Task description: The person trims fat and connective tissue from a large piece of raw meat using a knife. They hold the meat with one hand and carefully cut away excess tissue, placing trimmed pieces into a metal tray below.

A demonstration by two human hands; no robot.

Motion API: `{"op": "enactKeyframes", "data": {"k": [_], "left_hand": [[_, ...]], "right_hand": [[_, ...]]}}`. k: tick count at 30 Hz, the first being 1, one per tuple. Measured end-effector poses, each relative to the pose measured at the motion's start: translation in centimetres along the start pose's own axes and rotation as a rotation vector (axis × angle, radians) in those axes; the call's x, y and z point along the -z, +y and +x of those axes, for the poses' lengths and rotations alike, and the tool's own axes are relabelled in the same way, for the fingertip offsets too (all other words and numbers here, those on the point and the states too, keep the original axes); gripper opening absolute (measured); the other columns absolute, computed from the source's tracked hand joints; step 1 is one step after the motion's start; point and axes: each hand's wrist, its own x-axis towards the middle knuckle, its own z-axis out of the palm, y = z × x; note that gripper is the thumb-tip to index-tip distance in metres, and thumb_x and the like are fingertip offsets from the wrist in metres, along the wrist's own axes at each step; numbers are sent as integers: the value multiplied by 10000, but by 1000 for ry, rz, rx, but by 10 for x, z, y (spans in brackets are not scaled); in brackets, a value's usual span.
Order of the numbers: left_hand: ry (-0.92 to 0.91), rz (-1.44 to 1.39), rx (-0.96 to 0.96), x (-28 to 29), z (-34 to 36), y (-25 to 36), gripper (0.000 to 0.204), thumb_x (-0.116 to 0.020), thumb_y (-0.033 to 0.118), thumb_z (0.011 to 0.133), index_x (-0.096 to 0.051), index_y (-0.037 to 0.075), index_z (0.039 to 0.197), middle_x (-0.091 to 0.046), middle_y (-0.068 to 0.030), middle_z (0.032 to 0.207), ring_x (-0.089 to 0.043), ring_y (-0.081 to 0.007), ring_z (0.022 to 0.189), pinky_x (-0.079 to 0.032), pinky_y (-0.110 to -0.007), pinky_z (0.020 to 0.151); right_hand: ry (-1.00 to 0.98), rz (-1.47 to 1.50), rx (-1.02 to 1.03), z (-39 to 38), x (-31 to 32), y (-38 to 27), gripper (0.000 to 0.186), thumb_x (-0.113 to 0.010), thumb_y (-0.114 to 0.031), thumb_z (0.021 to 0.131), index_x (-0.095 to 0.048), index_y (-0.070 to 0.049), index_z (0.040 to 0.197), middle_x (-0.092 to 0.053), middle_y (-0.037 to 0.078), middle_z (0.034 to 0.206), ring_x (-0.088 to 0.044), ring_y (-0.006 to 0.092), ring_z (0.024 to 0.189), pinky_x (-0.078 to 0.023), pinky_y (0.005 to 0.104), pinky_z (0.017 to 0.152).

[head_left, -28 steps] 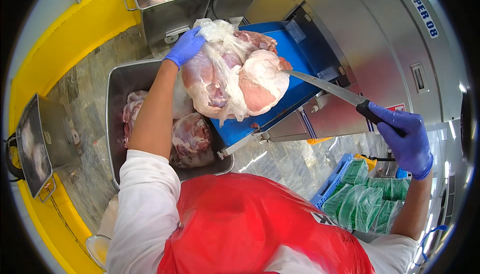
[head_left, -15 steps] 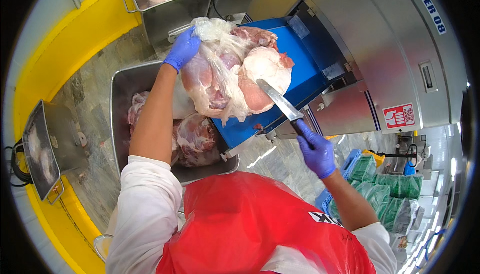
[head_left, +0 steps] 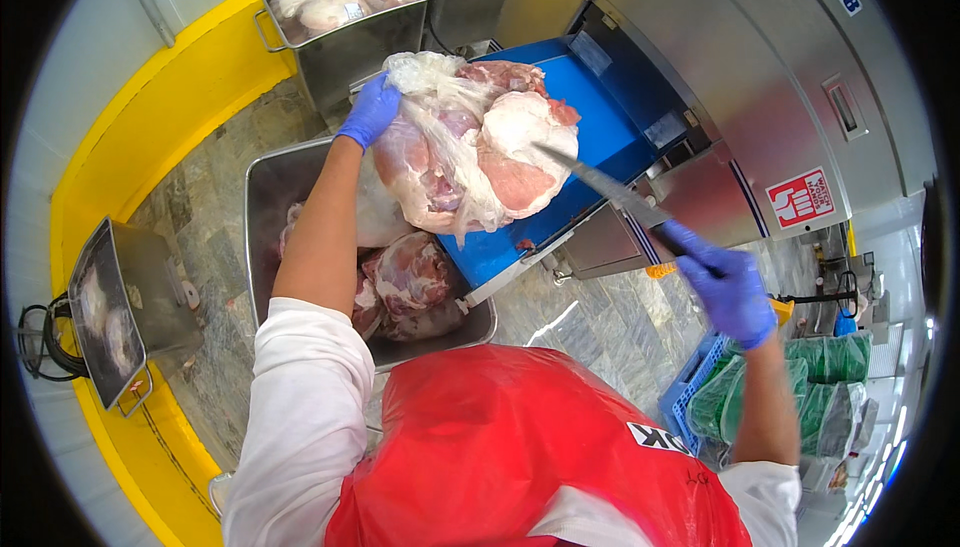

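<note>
My left hand (head_left: pixel 373 112), in a blue glove, is closed on the bunched clear plastic bag (head_left: pixel 425 72) at the upper left of a big lump of raw meat. The bag lies partly over the pieces of meat (head_left: pixel 520 152), which show pink flesh and pale fat. All of it rests on a blue tray (head_left: pixel 597 117) in front of a steel machine. In my gloved right hand (head_left: pixel 730 292) is a knife (head_left: pixel 610 187) with a dark handle. Its blade points up and left, the tip over or beside the right-hand piece; contact cannot be made out.
Below the tray's left side stands a steel bin (head_left: pixel 262 217) holding more raw meat. Another meat bin (head_left: pixel 350 62) is at the back, and a smaller one (head_left: pixel 130 317) at the left. The steel machine (head_left: pixel 720 57) fills the upper right. Green wrapped stacks (head_left: pixel 825 387) and a blue crate (head_left: pixel 692 387) are at right.
My right hand has drawn the knife to the right, away from the meat's middle. The left hand keeps its grip on the bag. The whole view has shifted slightly.
</note>
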Motion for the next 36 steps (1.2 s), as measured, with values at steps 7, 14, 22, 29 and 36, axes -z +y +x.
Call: {"op": "enactKeyframes", "data": {"k": [7,14,22,29,36], "left_hand": [[77,-5,-23,6,1,-15,515,-570,258,1082,-624,-52,1491,-717,-256,1424,-685,-345,1318,-502,-423,1145],[139,-58,47,-2,-16,-4,492,-542,204,1061,-646,-39,1476,-738,-240,1398,-698,-328,1295,-505,-420,1141],[113,-99,36,2,-11,12,456,-558,203,1058,-687,-29,1429,-763,-222,1349,-717,-314,1251,-521,-415,1116],[384,196,-153,6,-37,45,637,-679,178,988,-534,0,1582,-608,-254,1558,-570,-404,1451,-441,-467,1217],[95,684,-520,-64,-147,144,501,-732,150,913,-664,84,1405,-624,-194,1417,-541,-415,1414,-334,-563,1278]], "right_hand": [[-253,-412,-13,56,37,-99,385,-768,-149,1029,-773,-162,1413,-743,173,813,-602,182,609,-529,366,633],[-5,-291,242,58,-73,27,447,-817,-296,1002,-754,-252,1443,-743,241,888,-751,342,679,-604,430,678],[259,158,85,18,-239,88,530,-762,-74,1033,-658,-111,1551,-805,194,1304,-807,212,1118,-612,342,925],[209,496,90,28,-264,103,543,-743,-64,1045,-624,-56,1575,-768,122,1400,-698,146,1244,-535,328,1087],[216,616,88,23,-265,116,531,-740,-78,1050,-634,-54,1570,-759,100,1415,-669,120,1250,-536,328,1086]]}}
